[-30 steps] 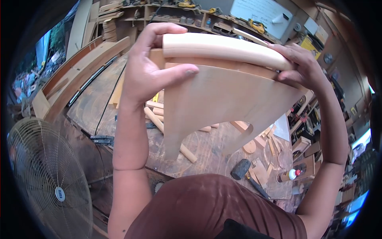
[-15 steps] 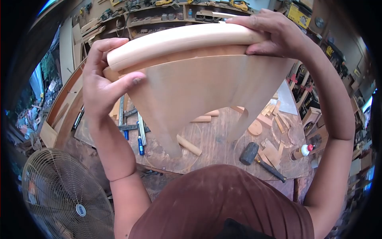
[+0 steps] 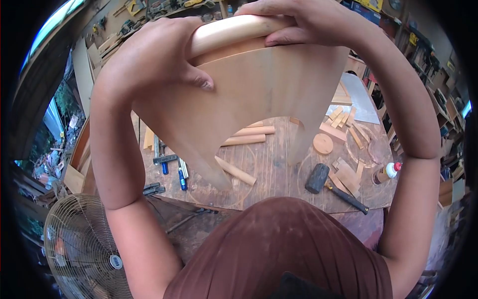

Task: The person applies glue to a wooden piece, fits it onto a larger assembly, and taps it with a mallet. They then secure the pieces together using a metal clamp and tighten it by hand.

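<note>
A large curved wooden panel (image 3: 249, 89) stands upright in front of me, with an arched cutout at its lower edge. Along its top runs a thick, rounded wooden rail (image 3: 234, 32). My left hand (image 3: 164, 55) wraps over the rail's left part, its thumb against the panel's near face. Over the right end curls my right hand (image 3: 298, 22), fingers on top and thumb below the rail. The far sides of the panel and rail are hidden.
On the wooden workbench (image 3: 279, 174) lie a rubber mallet (image 3: 318, 179), several dowels (image 3: 239, 172), wood offcuts (image 3: 348, 177) and clamps (image 3: 181, 177). A glue bottle (image 3: 386, 173) stands at the right edge. A fan (image 3: 82, 249) is at lower left.
My left hand has moved from the rail's left end to the right, over its top. The right hand, rail and panel have shifted left and up in view.
</note>
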`<action>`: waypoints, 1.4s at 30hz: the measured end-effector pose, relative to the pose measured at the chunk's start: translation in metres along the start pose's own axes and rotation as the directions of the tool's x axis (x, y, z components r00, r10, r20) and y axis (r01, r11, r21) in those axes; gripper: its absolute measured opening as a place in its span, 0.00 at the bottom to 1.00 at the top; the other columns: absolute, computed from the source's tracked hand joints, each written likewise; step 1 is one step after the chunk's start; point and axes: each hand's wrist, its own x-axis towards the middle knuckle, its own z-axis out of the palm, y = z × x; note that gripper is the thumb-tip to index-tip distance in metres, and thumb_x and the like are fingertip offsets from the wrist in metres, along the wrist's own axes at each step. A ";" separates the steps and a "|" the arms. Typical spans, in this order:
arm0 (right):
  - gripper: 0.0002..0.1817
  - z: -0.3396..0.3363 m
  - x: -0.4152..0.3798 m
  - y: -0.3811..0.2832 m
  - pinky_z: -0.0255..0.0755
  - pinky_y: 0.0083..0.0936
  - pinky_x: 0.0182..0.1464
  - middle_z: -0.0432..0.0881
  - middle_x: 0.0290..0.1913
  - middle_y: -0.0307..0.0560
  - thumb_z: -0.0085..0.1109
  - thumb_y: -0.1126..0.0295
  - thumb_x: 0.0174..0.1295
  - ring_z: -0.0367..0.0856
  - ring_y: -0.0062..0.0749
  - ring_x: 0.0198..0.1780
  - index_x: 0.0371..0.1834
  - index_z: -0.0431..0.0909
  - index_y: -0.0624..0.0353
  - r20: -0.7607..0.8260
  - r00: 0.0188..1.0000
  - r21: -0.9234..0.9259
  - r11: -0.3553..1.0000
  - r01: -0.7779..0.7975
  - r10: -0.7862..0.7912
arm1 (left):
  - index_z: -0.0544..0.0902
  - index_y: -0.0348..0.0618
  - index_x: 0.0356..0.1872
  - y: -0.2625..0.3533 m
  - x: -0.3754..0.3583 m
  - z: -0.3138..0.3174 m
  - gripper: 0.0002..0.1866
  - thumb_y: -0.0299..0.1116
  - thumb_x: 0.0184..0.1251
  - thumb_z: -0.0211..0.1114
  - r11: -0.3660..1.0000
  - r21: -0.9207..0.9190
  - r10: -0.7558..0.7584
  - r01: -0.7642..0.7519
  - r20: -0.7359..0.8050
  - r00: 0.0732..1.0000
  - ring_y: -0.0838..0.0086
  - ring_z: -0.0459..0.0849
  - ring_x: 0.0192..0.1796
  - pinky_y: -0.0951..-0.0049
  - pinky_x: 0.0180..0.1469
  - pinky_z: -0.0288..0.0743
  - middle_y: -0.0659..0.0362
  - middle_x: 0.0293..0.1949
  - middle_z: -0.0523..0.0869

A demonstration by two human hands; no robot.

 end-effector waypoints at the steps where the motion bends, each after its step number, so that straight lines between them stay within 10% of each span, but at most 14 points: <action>1: 0.31 0.000 0.000 0.001 0.75 0.40 0.50 0.84 0.49 0.58 0.69 0.60 0.57 0.82 0.56 0.48 0.65 0.74 0.53 0.015 1.000 0.003 1.000 0.007 -0.007 | 0.80 0.39 0.47 0.001 0.002 0.000 0.37 0.45 0.31 0.83 1.000 0.005 0.009 -0.009 0.007 1.000 0.46 0.83 0.45 0.56 0.47 0.75 0.43 0.37 0.85; 8: 0.35 -0.024 -0.030 0.035 0.74 0.34 0.56 0.84 0.53 0.55 0.74 0.57 0.54 0.82 0.43 0.54 0.64 0.74 0.59 0.150 0.988 0.062 0.998 -0.032 0.023 | 0.79 0.35 0.41 0.008 0.003 -0.005 0.36 0.46 0.29 0.84 0.992 -0.098 -0.078 0.083 0.060 0.995 0.48 0.84 0.40 0.60 0.44 0.76 0.45 0.33 0.84; 17: 0.25 -0.046 -0.080 0.046 0.75 0.31 0.46 0.85 0.39 0.46 0.75 0.64 0.53 0.82 0.33 0.42 0.52 0.78 0.59 0.287 0.864 0.067 0.891 -0.450 0.414 | 0.80 0.34 0.41 0.016 0.010 -0.007 0.39 0.49 0.25 0.85 0.978 -0.142 -0.139 0.155 0.113 0.984 0.49 0.84 0.38 0.60 0.44 0.76 0.44 0.30 0.83; 28: 0.28 -0.048 -0.082 0.046 0.76 0.32 0.46 0.85 0.41 0.47 0.76 0.58 0.53 0.83 0.35 0.42 0.54 0.78 0.58 0.281 0.862 0.046 0.891 -0.451 0.422 | 0.80 0.32 0.42 0.029 0.016 -0.013 0.40 0.51 0.30 0.84 0.960 -0.223 -0.133 0.171 0.177 0.975 0.50 0.85 0.40 0.60 0.45 0.76 0.43 0.34 0.85; 30: 0.29 -0.048 -0.083 0.045 0.76 0.32 0.47 0.85 0.41 0.48 0.76 0.58 0.52 0.83 0.36 0.44 0.55 0.77 0.58 0.295 0.887 0.013 0.926 -0.377 0.356 | 0.79 0.33 0.50 0.031 0.021 -0.015 0.49 0.60 0.27 0.84 0.923 -0.266 -0.209 0.279 0.262 0.942 0.64 0.88 0.40 0.64 0.47 0.77 0.50 0.34 0.86; 42: 0.31 -0.039 -0.086 0.048 0.76 0.34 0.42 0.86 0.34 0.48 0.82 0.55 0.44 0.85 0.39 0.39 0.47 0.80 0.60 0.258 0.885 0.013 0.914 -0.405 0.389 | 0.79 0.32 0.55 0.059 0.064 0.003 0.45 0.45 0.31 0.86 0.861 -0.375 -0.222 0.345 0.334 0.916 0.69 0.86 0.44 0.66 0.51 0.78 0.52 0.41 0.87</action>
